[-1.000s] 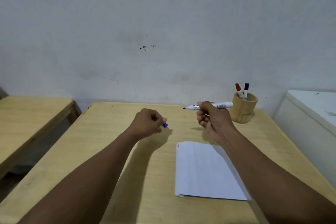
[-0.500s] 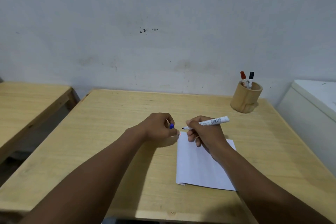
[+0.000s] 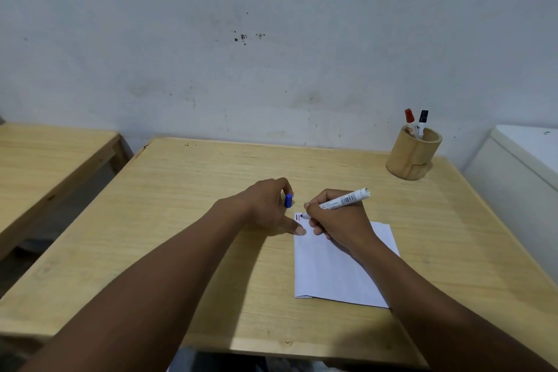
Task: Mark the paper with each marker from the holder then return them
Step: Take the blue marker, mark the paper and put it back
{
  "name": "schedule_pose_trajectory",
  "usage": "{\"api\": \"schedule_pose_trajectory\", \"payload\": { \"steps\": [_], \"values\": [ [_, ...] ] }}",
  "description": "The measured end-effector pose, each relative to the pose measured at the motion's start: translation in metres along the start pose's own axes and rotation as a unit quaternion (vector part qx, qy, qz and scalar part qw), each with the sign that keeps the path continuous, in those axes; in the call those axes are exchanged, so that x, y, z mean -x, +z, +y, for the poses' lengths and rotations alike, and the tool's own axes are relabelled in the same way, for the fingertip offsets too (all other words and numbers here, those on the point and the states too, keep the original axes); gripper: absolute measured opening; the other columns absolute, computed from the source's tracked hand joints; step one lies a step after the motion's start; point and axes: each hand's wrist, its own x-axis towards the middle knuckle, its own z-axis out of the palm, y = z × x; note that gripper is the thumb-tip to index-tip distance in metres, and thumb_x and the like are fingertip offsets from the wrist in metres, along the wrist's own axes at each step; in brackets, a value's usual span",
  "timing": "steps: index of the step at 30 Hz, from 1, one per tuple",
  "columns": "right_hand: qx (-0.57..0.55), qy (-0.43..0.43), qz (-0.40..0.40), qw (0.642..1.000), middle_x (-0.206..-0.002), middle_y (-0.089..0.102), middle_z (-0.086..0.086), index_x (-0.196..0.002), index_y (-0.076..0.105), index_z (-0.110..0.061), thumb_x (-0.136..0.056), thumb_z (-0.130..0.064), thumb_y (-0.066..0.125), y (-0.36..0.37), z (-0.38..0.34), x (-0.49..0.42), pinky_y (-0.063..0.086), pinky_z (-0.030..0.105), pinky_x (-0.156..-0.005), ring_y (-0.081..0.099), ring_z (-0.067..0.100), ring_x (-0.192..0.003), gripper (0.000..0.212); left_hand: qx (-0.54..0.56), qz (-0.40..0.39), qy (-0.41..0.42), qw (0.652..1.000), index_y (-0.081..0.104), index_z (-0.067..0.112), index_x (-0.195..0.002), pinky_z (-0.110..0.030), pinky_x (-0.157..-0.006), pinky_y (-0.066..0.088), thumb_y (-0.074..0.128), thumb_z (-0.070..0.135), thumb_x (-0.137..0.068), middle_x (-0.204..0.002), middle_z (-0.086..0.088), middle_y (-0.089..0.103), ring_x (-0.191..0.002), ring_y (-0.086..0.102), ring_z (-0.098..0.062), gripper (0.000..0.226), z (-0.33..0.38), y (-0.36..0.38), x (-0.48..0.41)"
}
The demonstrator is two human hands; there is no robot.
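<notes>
Marker (image 3: 341, 200) tip at paper (image 3: 335, 272) corner; marks barely legible.

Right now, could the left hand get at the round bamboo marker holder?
Probably not easily: the left hand grips a blue cap, and the bamboo holder stands far right, beyond the writing right hand.

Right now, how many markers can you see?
3. One marker is in the right hand, its tip on the paper. A red-capped marker and a black-capped marker stand in the wooden holder. More could be hidden inside it.
</notes>
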Motion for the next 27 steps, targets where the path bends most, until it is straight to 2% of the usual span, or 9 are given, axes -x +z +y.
{"api": "schedule_pose_trajectory", "payload": {
  "steps": [4,9,11,13,16,19,21,23,27],
  "values": [
    [0.002,-0.004,0.004,1.000,-0.073,0.074,0.027,-0.082,0.072,0.002,-0.080,-0.012,0.075,0.000,0.002,-0.001,0.043,0.025,-0.046,0.063,0.019,-0.049,0.014,0.004,-0.001,-0.002,1.000,0.054,0.024,-0.117,-0.030,-0.076,0.052,0.092,0.057,-0.057,-0.094,0.012,0.058,-0.085,0.060,-0.012,0.078,-0.001,0.000,-0.001],
    [0.023,-0.010,0.000,1.000,-0.067,0.073,0.021,-0.074,0.072,-0.005,-0.073,-0.017,0.076,0.001,0.006,-0.004,0.046,0.030,-0.052,0.064,0.020,-0.051,0.013,0.005,0.003,-0.002,1.000,0.054,0.025,-0.116,-0.034,-0.082,0.056,0.092,0.058,-0.056,-0.097,0.010,0.059,-0.089,0.062,-0.016,0.079,-0.001,0.002,0.000],
    [0.033,-0.011,-0.010,0.999,-0.067,0.072,0.024,-0.073,0.071,-0.002,-0.073,-0.015,0.075,0.001,0.006,-0.005,0.047,0.030,-0.051,0.063,0.020,-0.050,0.014,0.008,0.005,-0.002,1.000,0.054,0.024,-0.117,-0.033,-0.081,0.055,0.093,0.057,-0.056,-0.095,0.012,0.058,-0.088,0.061,-0.015,0.079,-0.001,0.001,0.000],
    [0.025,-0.001,-0.016,1.000,-0.065,0.070,0.026,-0.075,0.069,0.003,-0.075,-0.009,0.073,0.000,0.004,-0.005,0.045,0.027,-0.048,0.061,0.020,-0.049,0.013,0.007,0.006,-0.004,1.000,0.055,0.024,-0.117,-0.032,-0.079,0.055,0.093,0.057,-0.056,-0.095,0.012,0.059,-0.087,0.062,-0.014,0.079,-0.001,0.001,0.001],
    [-0.025,0.019,-0.003,1.000,-0.062,0.068,0.017,-0.078,0.069,0.000,-0.080,-0.009,0.071,-0.001,-0.001,-0.004,0.044,0.027,-0.047,0.059,0.021,-0.049,0.009,0.019,0.009,-0.010,1.000,0.057,0.026,-0.114,-0.033,-0.079,0.055,0.092,0.058,-0.056,-0.095,0.006,0.065,-0.087,0.065,-0.015,0.075,-0.002,0.001,0.003],
    [-0.116,0.055,0.026,0.991,-0.059,0.065,0.010,-0.079,0.069,-0.008,-0.085,-0.013,0.068,-0.007,-0.009,-0.007,0.036,0.025,-0.044,0.052,0.017,-0.045,0.008,0.100,0.005,-0.023,0.995,0.063,0.027,-0.112,-0.030,-0.077,0.053,0.088,0.056,-0.064,-0.091,0.006,0.069,-0.080,0.065,-0.012,0.061,-0.007,-0.008,0.002],
    [-0.183,0.078,0.047,0.979,-0.058,0.063,0.006,-0.082,0.069,-0.012,-0.087,-0.016,0.070,-0.013,-0.017,-0.010,0.032,0.022,-0.042,0.048,0.013,-0.043,0.006,0.126,0.016,-0.015,0.992,0.070,0.024,-0.105,-0.029,-0.074,0.053,0.084,0.043,-0.076,-0.091,0.002,0.074,-0.078,0.067,-0.015,0.038,-0.010,-0.013,-0.001],
    [-0.215,0.082,0.069,0.971,-0.057,0.061,0.003,-0.085,0.070,-0.014,-0.087,-0.019,0.074,-0.021,-0.028,-0.013,0.029,0.020,-0.039,0.046,0.010,-0.041,0.007,0.118,0.051,-0.002,0.992,0.076,0.021,-0.091,-0.031,-0.077,0.056,0.077,0.031,-0.084,-0.090,0.001,0.080,-0.081,0.072,-0.017,0.012,-0.011,-0.014,-0.005],
    [-0.242,0.048,0.051,0.968,-0.061,0.060,0.005,-0.085,0.069,-0.011,-0.086,-0.022,0.080,-0.047,-0.061,-0.022,0.032,0.018,-0.035,0.048,0.008,-0.041,0.015,0.151,0.104,0.003,0.983,0.075,0.015,-0.079,-0.025,-0.068,0.053,0.068,0.016,-0.090,-0.069,0.013,0.074,-0.069,0.068,-0.012,0.013,-0.001,-0.017,-0.014]
  ]
}}
